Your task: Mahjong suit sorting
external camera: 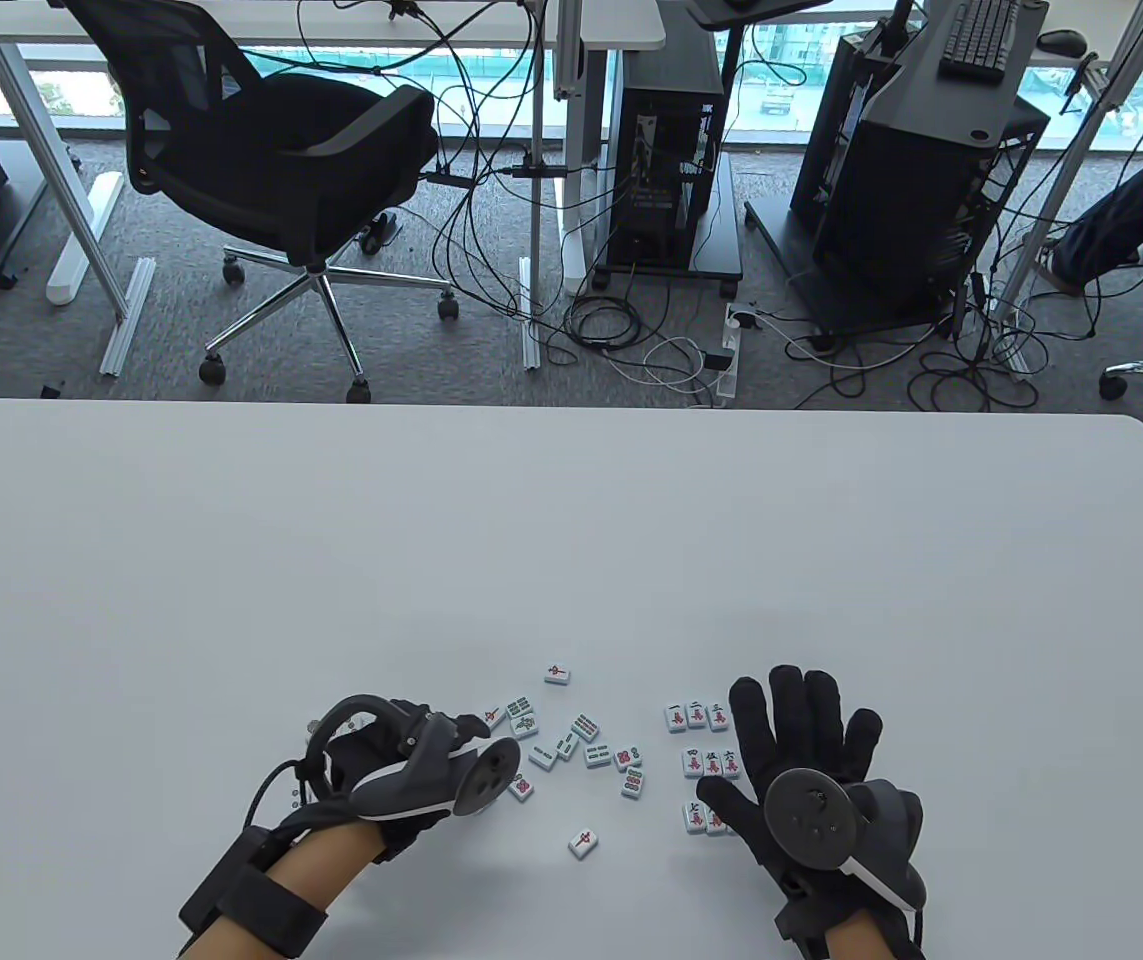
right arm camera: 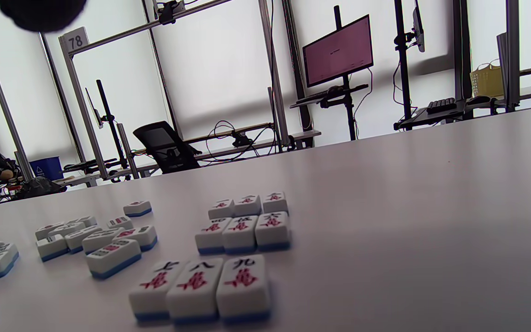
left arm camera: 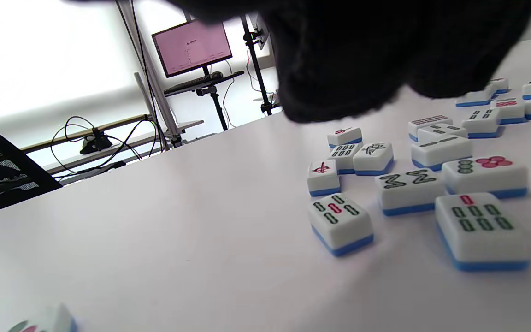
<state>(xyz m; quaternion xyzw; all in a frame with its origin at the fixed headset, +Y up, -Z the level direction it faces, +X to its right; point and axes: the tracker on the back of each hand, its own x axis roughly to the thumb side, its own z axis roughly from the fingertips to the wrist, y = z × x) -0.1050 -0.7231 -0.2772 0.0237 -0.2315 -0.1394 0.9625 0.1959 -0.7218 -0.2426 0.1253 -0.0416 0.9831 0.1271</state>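
Characters suit laid out; bamboo and the rest unsorted on the white table [external camera: 231,560].

The left hand [external camera: 401,770] hovers beside the loose scatter of white, blue-backed mahjong tiles [external camera: 586,755]; whether its fingers hold anything I cannot tell. Next, I judge, it picks bamboo tiles apart. The right hand [external camera: 811,770] lies flat with fingers spread, beside the three-row grid of red-character tiles [external camera: 706,765], whose bottom row shows fully only in the right wrist view.

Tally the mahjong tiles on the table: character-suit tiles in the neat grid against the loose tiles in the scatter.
White, blue-backed character-suit tiles in the grid: 9
White, blue-backed loose tiles in the scatter: 12
Total in view: 21
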